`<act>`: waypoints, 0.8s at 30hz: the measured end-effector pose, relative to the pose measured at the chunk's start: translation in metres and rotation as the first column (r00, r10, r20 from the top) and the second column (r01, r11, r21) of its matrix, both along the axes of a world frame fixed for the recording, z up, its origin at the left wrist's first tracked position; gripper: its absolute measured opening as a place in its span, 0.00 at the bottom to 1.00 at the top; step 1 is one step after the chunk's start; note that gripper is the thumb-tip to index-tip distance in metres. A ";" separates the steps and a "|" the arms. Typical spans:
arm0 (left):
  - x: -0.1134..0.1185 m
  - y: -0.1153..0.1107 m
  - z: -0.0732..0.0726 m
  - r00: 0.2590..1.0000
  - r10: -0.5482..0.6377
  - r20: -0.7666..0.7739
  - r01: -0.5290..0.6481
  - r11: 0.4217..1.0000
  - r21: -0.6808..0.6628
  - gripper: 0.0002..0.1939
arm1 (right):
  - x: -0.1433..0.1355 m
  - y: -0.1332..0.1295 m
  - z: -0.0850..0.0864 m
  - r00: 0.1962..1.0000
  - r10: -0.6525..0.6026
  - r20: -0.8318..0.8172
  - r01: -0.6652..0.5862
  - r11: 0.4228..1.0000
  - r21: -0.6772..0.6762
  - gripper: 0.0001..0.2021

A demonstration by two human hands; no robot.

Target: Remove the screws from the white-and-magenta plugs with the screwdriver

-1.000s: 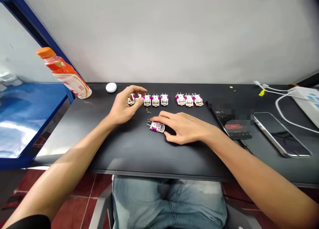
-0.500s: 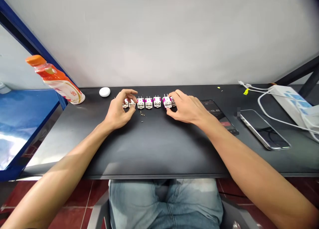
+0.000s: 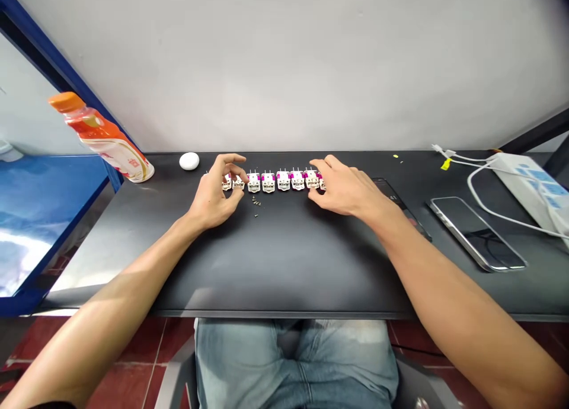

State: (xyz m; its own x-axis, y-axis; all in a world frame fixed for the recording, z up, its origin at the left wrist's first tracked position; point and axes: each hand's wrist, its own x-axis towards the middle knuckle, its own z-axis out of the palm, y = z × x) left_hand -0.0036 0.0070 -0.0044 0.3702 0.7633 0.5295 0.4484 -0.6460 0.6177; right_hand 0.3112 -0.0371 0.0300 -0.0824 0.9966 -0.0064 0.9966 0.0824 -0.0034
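A row of small white connector-like blocks (image 3: 268, 182) with magenta sides and upright metal pins stands on the black table. My left hand (image 3: 217, 191) is at the row's left end, its fingers curved and apart in front of a couple of blocks. Its fingertips partly hide them. My right hand (image 3: 344, 187) hovers by the right end, thumb and index finger spread around the block (image 3: 312, 179) there. Another block is half hidden behind those fingers. Several tiny brass-coloured screws (image 3: 256, 201) lie just in front of the row.
A white oval object (image 3: 189, 161) and a tilted orange-capped bottle (image 3: 111, 142) are at the left. To the right lie a dark phone (image 3: 400, 204), partly under my right forearm, a second phone (image 3: 478, 234), and a white power strip (image 3: 524, 175) with cables (image 3: 478, 198).
My right hand has shifted right along the row. The block in front of its fingers earlier now stands in line with the others. My left hand has hardly moved.
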 end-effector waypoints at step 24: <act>-0.009 0.001 0.011 0.941 -0.306 -0.147 0.289 0.949 -0.122 0.16 | -0.045 -0.044 0.002 0.624 0.768 -0.144 -0.778 0.627 -0.031 0.29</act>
